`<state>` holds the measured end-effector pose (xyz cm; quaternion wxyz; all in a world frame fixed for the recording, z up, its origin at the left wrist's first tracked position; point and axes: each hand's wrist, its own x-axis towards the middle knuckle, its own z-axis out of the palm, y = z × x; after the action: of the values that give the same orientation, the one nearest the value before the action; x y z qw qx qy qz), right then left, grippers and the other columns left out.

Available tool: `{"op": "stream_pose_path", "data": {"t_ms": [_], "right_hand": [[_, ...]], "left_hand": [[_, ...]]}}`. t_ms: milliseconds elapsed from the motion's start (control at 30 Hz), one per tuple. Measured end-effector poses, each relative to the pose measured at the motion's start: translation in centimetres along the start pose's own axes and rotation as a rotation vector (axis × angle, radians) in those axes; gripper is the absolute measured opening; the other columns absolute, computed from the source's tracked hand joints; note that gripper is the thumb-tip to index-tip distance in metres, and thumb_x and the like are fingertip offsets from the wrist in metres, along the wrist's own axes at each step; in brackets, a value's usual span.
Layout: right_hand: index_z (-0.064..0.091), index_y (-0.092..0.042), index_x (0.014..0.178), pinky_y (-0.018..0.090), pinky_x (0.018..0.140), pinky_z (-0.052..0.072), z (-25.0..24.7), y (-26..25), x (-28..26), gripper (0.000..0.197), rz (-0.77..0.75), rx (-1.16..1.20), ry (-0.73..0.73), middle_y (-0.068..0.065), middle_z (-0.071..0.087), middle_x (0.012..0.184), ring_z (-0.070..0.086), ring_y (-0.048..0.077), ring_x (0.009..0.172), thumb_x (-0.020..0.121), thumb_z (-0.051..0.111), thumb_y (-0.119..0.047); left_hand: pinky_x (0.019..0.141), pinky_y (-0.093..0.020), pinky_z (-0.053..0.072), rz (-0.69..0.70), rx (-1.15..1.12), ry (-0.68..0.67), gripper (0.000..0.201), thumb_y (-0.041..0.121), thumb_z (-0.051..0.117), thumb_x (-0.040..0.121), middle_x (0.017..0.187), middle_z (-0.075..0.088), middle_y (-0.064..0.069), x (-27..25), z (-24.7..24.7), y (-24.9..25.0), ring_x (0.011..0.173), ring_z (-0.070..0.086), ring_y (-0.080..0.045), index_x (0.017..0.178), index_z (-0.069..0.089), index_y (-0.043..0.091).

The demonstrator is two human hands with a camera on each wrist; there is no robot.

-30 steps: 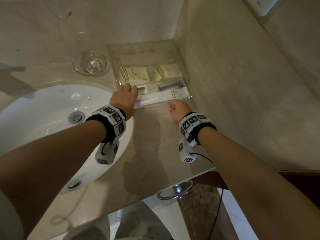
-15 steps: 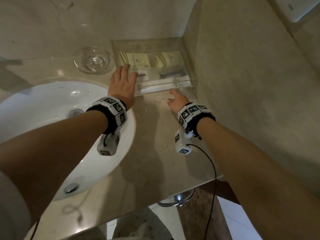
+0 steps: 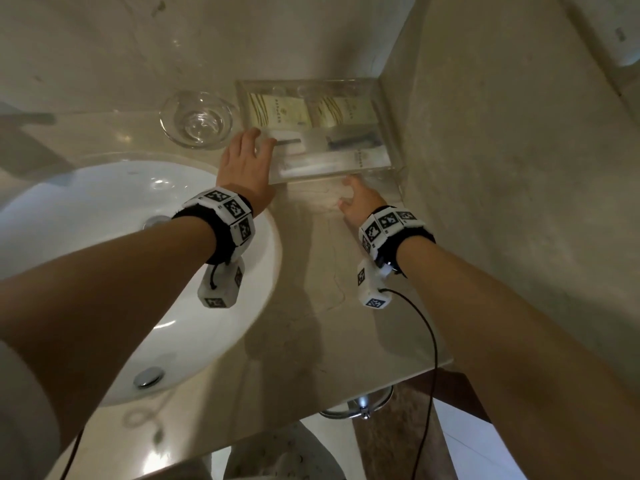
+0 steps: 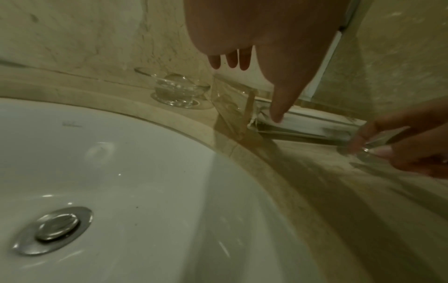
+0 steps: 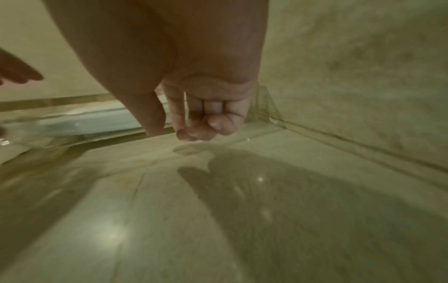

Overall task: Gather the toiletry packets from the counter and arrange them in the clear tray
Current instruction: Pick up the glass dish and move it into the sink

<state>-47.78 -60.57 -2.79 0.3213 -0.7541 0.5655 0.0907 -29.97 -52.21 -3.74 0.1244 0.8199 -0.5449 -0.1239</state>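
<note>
The clear tray (image 3: 311, 85) sits in the back right corner of the counter (image 3: 329, 289), against both walls. Inside lie two yellowish packets (image 3: 278, 110) at the back, dark items in clear wraps (image 3: 353, 139) in the middle and a long white packet (image 3: 329, 162) along the front. My left hand (image 3: 246, 161) lies flat over the tray's front left corner with straight fingers. Its thumb (image 4: 278, 107) points down at the long packet (image 4: 315, 124). My right hand (image 3: 358, 199) is at the tray's front wall, and its fingers (image 5: 194, 114) hang loosely curled with nothing in them.
A glass bowl (image 3: 196, 119) stands just left of the tray. The white sink (image 3: 104, 237) fills the left side, under my left forearm. The marble wall (image 3: 502, 168) runs close along the right. The counter's front edge is near, with a black cable hanging over it.
The tray has slid back toward the corner with both hands on its front. My left fingers went from curled at the front edge to stretched flat over the tray.
</note>
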Motion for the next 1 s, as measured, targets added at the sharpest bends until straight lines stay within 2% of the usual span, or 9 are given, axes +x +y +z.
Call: {"op": "stream_pose_path", "data": {"t_ms": [100, 267, 333, 433, 500, 567, 800, 900, 1000], "right_hand": [[0.062, 0.003, 0.112, 0.036, 0.091, 0.051, -0.1, -2.4, -0.6, 0.032, -0.027, -0.144, -0.028, 0.02, 0.065, 0.114, 0.062, 0.034, 0.106, 0.094, 0.048, -0.019], [0.066, 0.003, 0.105, 0.037, 0.09, 0.051, 1.2, -7.8, -1.3, 0.032, -0.147, -0.103, 0.014, 0.018, 0.068, 0.108, 0.062, 0.032, 0.102, 0.092, 0.048, -0.02], [0.066, 0.001, 0.101, 0.033, 0.08, 0.051, 2.3, -10.5, -1.5, 0.029, -0.177, -0.011, 0.005, 0.014, 0.069, 0.096, 0.064, 0.028, 0.09, 0.092, 0.051, -0.022], [0.062, -0.005, 0.083, 0.022, 0.049, 0.042, 4.1, -14.3, -1.4, 0.018, -0.125, 0.284, -0.058, 0.003, 0.057, 0.064, 0.052, 0.014, 0.053, 0.091, 0.052, -0.016], [0.055, -0.009, 0.07, 0.019, 0.038, 0.034, 5.4, -16.1, -0.9, 0.019, 0.007, 0.507, -0.104, 0.004, 0.053, 0.058, 0.045, 0.011, 0.04, 0.089, 0.052, -0.012], [0.051, -0.012, 0.066, 0.014, 0.034, 0.034, 7.0, -18.0, -0.3, 0.021, 0.088, 0.646, -0.16, 0.004, 0.053, 0.057, 0.043, 0.008, 0.029, 0.087, 0.05, -0.013], [0.042, -0.015, 0.067, 0.017, 0.043, 0.041, 10.6, -20.6, 2.3, 0.037, 0.182, 0.883, -0.237, 0.002, 0.055, 0.056, 0.048, 0.012, 0.037, 0.096, 0.04, -0.036], [0.041, -0.013, 0.068, 0.02, 0.048, 0.043, 10.7, -20.9, 2.9, 0.036, 0.224, 0.998, -0.242, 0.001, 0.055, 0.039, 0.049, 0.013, 0.04, 0.097, 0.041, -0.035], [0.043, -0.009, 0.07, 0.025, 0.054, 0.043, 10.4, -21.2, 3.5, 0.037, 0.247, 1.07, -0.236, 0.003, 0.055, 0.043, 0.048, 0.015, 0.051, 0.1, 0.035, -0.029]], "left_hand": [[0.115, -0.044, 0.023, 0.025, -0.028, 0.022, 0.078, 0.039, 0.069, 0.075, 0.147, 0.029, -0.016, -0.9, -1.4, -1.3, 0.137, 0.026, -0.034, 0.139, 0.032, 0.012], [0.107, -0.043, 0.035, 0.003, -0.105, 0.04, 0.07, 0.03, 0.068, 0.079, 0.145, 0.035, -0.013, -2.8, -4.4, -4.3, 0.132, 0.036, -0.031, 0.139, 0.035, 0.011], [0.098, -0.044, 0.042, -0.056, -0.154, 0.059, 0.063, 0.03, 0.063, 0.083, 0.141, 0.038, -0.01, -4.0, -5.7, -6.5, 0.126, 0.044, -0.03, 0.137, 0.036, 0.013], [0.089, -0.044, 0.049, -0.159, -0.193, 0.064, 0.05, 0.031, 0.055, 0.088, 0.133, 0.047, -0.007, -5.9, -7.0, -9.8, 0.113, 0.055, -0.028, 0.133, 0.038, 0.017], [0.084, -0.04, 0.048, -0.229, -0.203, 0.062, 0.043, 0.029, 0.051, 0.09, 0.126, 0.054, -0.007, -7.2, -7.5, -11.9, 0.105, 0.059, -0.029, 0.13, 0.041, 0.016], [0.082, -0.037, 0.046, -0.3, -0.191, 0.068, 0.038, 0.027, 0.049, 0.092, 0.121, 0.058, -0.007, -8.8, -7.9, -14.4, 0.102, 0.059, -0.029, 0.127, 0.044, 0.016], [0.085, -0.035, 0.044, -0.476, -0.189, 0.051, 0.033, 0.025, 0.046, 0.093, 0.116, 0.063, -0.005, -12.8, -7.6, -20.5, 0.104, 0.058, -0.027, 0.125, 0.047, 0.016], [0.082, -0.033, 0.042, -0.512, -0.198, 0.041, 0.033, 0.024, 0.045, 0.093, 0.115, 0.064, -0.006, -13.6, -7.4, -21.9, 0.102, 0.059, -0.027, 0.125, 0.047, 0.015], [0.083, -0.034, 0.043, -0.53, -0.202, 0.04, 0.032, 0.022, 0.045, 0.093, 0.115, 0.064, -0.007, -14.1, -7.4, -22.7, 0.102, 0.059, -0.028, 0.125, 0.047, 0.015]]}}
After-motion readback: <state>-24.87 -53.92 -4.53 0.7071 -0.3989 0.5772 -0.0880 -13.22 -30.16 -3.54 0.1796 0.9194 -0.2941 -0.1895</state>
